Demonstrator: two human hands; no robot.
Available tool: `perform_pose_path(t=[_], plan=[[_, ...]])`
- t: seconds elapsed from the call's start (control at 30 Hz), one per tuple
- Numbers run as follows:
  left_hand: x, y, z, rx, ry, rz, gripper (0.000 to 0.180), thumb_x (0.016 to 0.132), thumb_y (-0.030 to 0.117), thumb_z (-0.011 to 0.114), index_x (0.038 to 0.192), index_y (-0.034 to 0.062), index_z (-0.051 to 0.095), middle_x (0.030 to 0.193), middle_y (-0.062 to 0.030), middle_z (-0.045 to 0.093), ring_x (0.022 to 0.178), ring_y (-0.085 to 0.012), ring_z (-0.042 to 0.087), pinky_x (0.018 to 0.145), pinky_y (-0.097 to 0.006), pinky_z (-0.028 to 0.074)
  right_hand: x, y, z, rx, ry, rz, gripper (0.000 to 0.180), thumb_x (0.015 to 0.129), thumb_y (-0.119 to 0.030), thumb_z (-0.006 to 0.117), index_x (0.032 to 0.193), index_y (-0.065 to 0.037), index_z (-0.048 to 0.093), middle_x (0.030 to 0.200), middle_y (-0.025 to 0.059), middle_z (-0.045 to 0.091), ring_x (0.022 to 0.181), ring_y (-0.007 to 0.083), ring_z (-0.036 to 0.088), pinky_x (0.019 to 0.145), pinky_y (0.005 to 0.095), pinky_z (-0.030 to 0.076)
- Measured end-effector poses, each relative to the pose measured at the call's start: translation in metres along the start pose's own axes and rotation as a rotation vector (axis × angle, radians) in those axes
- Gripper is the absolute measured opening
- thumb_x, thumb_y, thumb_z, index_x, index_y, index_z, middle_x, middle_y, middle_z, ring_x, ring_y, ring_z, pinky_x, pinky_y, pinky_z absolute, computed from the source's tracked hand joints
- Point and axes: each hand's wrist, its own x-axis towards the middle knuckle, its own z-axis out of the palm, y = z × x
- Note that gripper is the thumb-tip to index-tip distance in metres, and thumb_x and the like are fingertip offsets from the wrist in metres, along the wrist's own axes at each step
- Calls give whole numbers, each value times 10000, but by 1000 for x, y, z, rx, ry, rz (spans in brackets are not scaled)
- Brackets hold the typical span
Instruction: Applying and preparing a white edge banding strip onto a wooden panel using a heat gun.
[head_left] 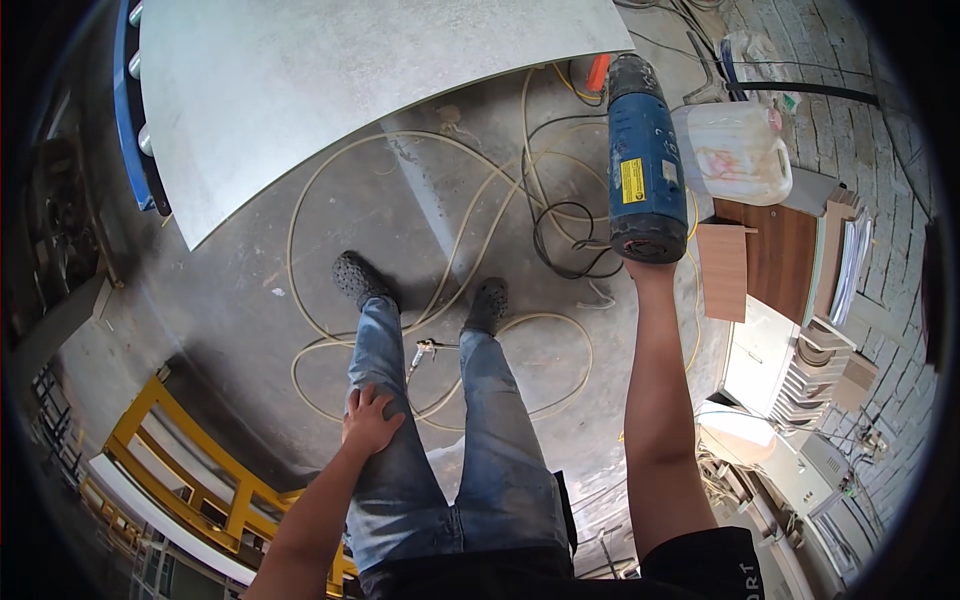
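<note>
Concrete floor [240, 320] is supporting 2 clogs [358, 277]. Right hand [648, 269], mostly hidden, is grasping 1 blue power tool [645, 140] near 1 grey panel [370, 70], cropped above. Left hand [372, 421] is resting, unclenched, on jeans [492, 410].

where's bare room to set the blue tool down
Bare: the broad pale-grey panel; the grey concrete floor between it, the looped beige hose and the yellow metal frame. Crowded: floor left of the blue cylindrical tool, where hose and thin black cable overlap.
</note>
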Motion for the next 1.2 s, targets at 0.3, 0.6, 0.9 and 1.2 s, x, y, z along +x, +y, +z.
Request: perform_pose_path(t=[0.3, 0.6, 0.9, 1.2], plan=[[0, 0, 1, -13, 17, 1, 532, 795, 467, 648, 1266, 230, 584, 1507, -87, 300, 1408, -368, 196, 1076, -542, 327, -40, 21, 63, -440, 10, -187, 440, 755, -107, 748, 1146, -28, 563, 1007, 75, 649, 880, 105, 609, 795, 284, 513], [0, 3, -1, -33, 13, -9, 529, 792, 463, 650, 1260, 222, 591, 1507, -91, 304, 1406, -371, 201, 1074, -539, 328, -54, 37, 63, -768, -5, -145, 251, 807, -106, 688, 1032, -28, 611, 868, 9, 655, 791, 53, 566, 708, 234, 480], [-2, 6, -6, -25, 13, -19, 532, 792, 472, 644, 1257, 218, 590, 1499, -93, 319, 1393, -382, 224, 1103, -495, 314, -68, 52, 76, -863, -51, -193, 289, 831, -127, 669, 1090, -15, 605, 892, 24, 666, 799, 50, 572, 713, 223, 479], [-4, 9, -10, -35, -5, -27, 550, 792, 481, 639, 1273, 219, 581, 1509, -91, 301, 1402, -364, 215, 1099, -498, 316, -84, 56, 87, -1127, -255, -314, 378, 988, -334, 396, 1171, -44, 554, 1016, 94, 658, 851, 190, 680, 740, 320, 579]])
